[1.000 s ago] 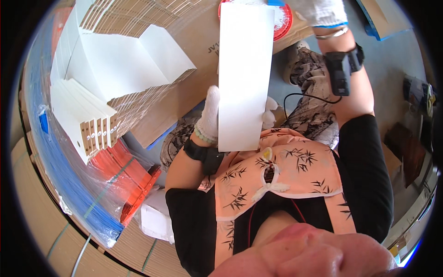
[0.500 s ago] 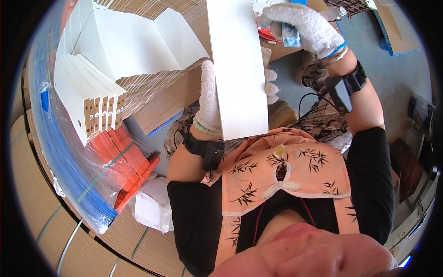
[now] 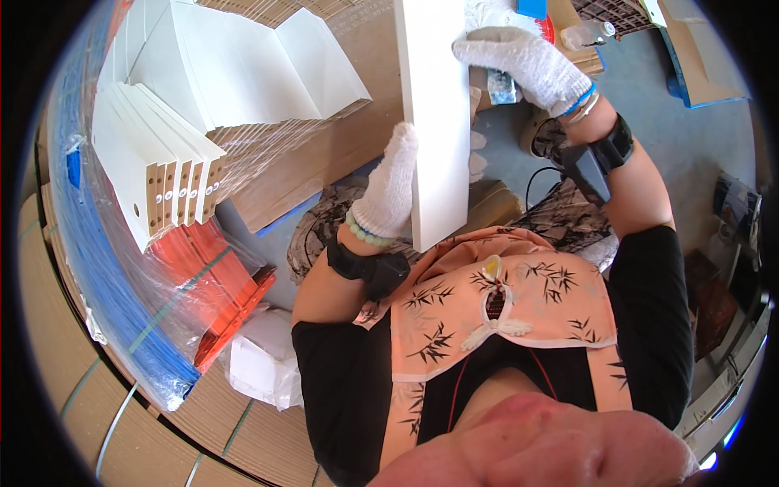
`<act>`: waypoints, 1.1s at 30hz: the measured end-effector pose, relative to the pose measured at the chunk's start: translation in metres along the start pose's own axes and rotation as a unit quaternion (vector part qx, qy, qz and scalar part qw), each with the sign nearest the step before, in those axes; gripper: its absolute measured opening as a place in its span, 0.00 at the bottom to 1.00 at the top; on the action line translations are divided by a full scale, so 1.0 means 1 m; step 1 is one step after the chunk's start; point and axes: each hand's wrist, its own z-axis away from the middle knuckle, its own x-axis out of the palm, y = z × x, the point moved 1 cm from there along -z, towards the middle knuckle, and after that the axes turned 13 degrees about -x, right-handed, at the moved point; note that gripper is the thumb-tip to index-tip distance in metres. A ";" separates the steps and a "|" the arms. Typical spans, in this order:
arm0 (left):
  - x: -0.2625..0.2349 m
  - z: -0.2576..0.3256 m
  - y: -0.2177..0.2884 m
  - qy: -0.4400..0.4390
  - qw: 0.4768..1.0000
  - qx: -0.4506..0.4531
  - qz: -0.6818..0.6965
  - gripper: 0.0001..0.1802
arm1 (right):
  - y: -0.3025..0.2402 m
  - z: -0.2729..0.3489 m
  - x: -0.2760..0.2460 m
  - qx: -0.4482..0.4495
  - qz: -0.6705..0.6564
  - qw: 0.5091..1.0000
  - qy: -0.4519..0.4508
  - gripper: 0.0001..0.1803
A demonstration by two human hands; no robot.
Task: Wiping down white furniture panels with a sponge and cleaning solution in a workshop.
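A long white board (image 3: 438, 122) stands in front of me, tilted so that its narrow left edge shows. My left hand (image 3: 385, 185), in a white knit glove, grips it near its lower end. The thumb lies at the left edge, and other fingertips show past the right edge. My right hand (image 3: 527, 69), gloved too, is closed round a small blue-and-white pad (image 3: 503, 87), possibly a folded cloth. Its fingertips reach the board's right edge near the upper end; whether they press on it I cannot tell.
At left, several white panels with drilled brown edges (image 3: 174, 191) stand beside larger white panels (image 3: 251, 73) on stacked boards. Below them are an orange pallet (image 3: 215, 276) and blue plastic-wrapped material (image 3: 122, 308). A clear bottle (image 3: 586, 35) lies at the upper right, near a crate (image 3: 613, 12).
The board has shifted right and turned, bringing its left edge into view. My left hand has moved right with it. My right hand, with the pad, has lowered slightly towards the board's edge.
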 end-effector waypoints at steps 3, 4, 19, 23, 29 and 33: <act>-0.008 -0.003 -0.004 0.070 0.985 0.013 -0.157 0.46 | 0.007 0.002 -0.015 0.029 -0.082 0.994 0.060 0.19; -0.012 0.000 -0.008 0.061 0.991 0.044 -0.110 0.42 | -0.001 -0.001 -0.023 -0.188 0.030 0.981 0.040 0.18; -0.002 0.004 -0.002 0.214 0.875 0.227 -0.371 0.19 | -0.025 0.007 -0.091 -0.153 -0.483 0.852 0.135 0.22; 0.001 0.008 -0.001 0.237 0.854 0.187 -0.423 0.20 | -0.025 0.009 -0.092 -0.131 -0.474 0.857 0.157 0.23; 0.005 0.009 -0.001 0.238 0.883 0.154 -0.373 0.20 | -0.025 0.011 -0.084 -0.197 -0.399 0.881 0.159 0.18; 0.005 0.009 -0.002 0.210 0.903 0.153 -0.343 0.20 | -0.040 0.021 -0.077 -0.160 -0.365 0.892 0.212 0.17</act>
